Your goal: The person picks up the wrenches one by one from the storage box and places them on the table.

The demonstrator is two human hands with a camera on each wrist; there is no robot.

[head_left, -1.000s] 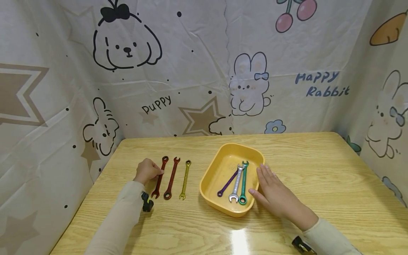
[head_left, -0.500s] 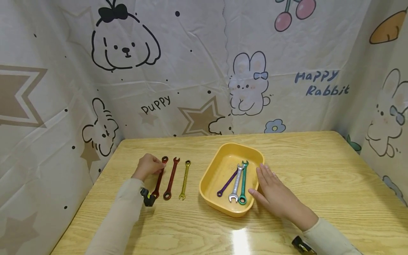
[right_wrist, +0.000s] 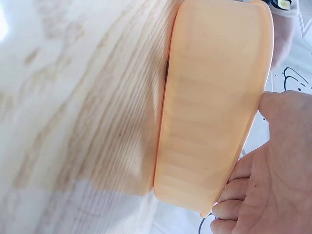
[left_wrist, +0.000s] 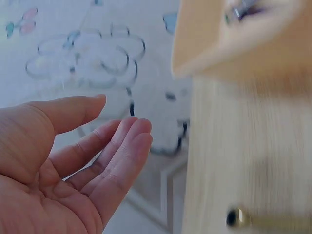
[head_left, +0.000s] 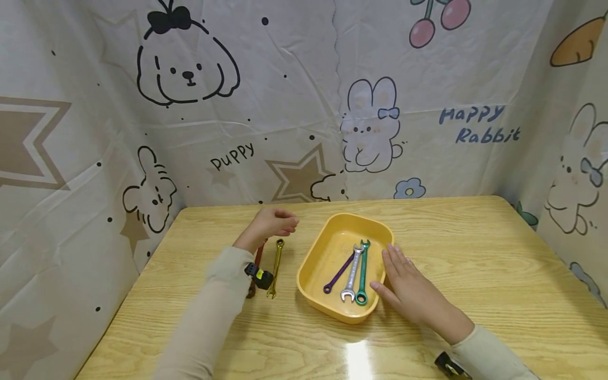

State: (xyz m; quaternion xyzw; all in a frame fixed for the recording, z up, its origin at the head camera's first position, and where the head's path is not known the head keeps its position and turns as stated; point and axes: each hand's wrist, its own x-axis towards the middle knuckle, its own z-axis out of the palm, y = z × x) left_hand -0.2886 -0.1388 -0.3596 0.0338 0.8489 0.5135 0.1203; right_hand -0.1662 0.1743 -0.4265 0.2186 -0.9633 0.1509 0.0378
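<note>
My left hand (head_left: 272,224) hovers above the yellow combination wrench (head_left: 277,266) and holds nothing. The left wrist view shows that hand (left_wrist: 92,156) with its fingers loosely bent and the thumb apart from them. One red wrench (head_left: 258,256) is partly covered by my left arm; the other red one is hidden. My right hand (head_left: 410,285) rests against the right side of the yellow plastic tub (head_left: 315,248), fingers extended along its rim. Inside the tub lie a purple wrench (head_left: 339,273), a silver wrench (head_left: 352,274) and a green wrench (head_left: 363,274).
The wood-grain table (head_left: 475,264) bears the tub and the loose wrenches. A printed cloth (head_left: 294,105) with cartoon animals hangs behind it and at both sides. A black wrist camera (head_left: 260,276) sits on my left sleeve.
My left hand has left the leftmost red wrench and moved right, its arm now covering that spot. My right hand and the tub have stayed in place.
</note>
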